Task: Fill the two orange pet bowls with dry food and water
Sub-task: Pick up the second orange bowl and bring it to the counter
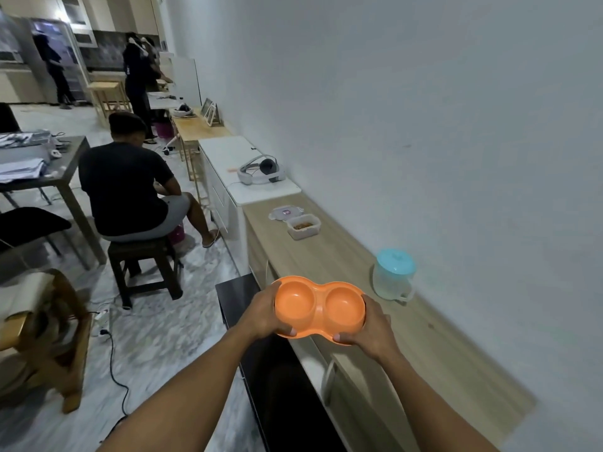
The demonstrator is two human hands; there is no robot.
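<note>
You hold the empty orange double pet bowl [319, 308] at lower centre, over the wooden counter's [434, 350] edge, left hand [266, 316] and right hand [370, 327] clasping its ends. An open food container [303, 226] and a teal-lidded water jug [393, 275] sit beyond.

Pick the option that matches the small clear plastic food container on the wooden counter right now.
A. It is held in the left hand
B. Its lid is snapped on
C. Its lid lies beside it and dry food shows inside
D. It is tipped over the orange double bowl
C: the small clear plastic food container stands open on the wooden counter with brown dry food inside, its clear lid lying flat next to it.
</note>
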